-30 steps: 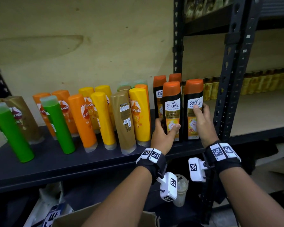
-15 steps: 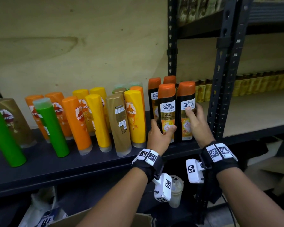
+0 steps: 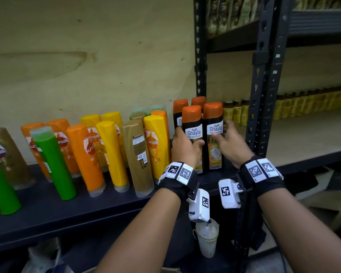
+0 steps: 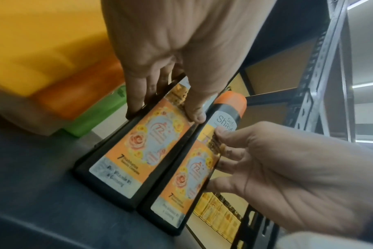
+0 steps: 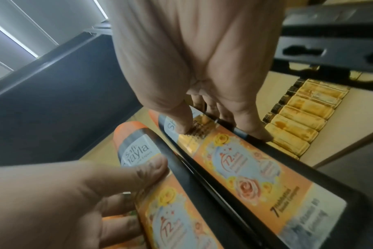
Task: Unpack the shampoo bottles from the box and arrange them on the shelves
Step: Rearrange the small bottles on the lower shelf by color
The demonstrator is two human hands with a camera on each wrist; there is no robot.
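Bottles stand side by side on the shelf; your left hand and right hand each pinch one. Release unevenly and either probably tips into its neighbours.

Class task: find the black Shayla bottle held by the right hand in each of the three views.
Head: right bottle of the front pair, centre.
Left wrist: lower centre, right of its twin.
Right wrist: running centre to lower right.
Shared landmark: its twin in the left hand.
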